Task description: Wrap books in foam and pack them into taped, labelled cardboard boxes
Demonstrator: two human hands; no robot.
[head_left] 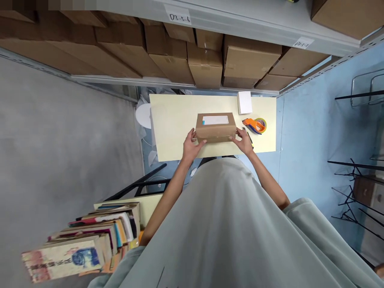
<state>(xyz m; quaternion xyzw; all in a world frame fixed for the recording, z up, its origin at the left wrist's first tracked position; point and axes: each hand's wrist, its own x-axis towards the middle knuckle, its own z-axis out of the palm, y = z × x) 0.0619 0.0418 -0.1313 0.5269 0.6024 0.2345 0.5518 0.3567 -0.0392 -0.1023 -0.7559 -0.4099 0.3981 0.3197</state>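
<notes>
Currently, through the head camera, I find the fingers of both hands bent around the two ends of a brown box (216, 131), gripping it. The left hand (191, 146) has its left end, the right hand (243, 141) its right; both thumbs press near its front edge. A white label (215, 120) lies on its top. I cannot tell whether the box rests on the pale yellow table (175, 128) or is slightly raised over it. Just right of the box, partly beside the right hand, I see a knife (250, 140); farther right, an orange tape dispenser (254, 125). Beyond the box, to its right, stands a white carton (245, 103). Farther beyond, brown cartons (205, 68) fill a grey shelf (240, 20). Well left of the box, nearer the wearer, books (87, 240) are stacked.
</notes>
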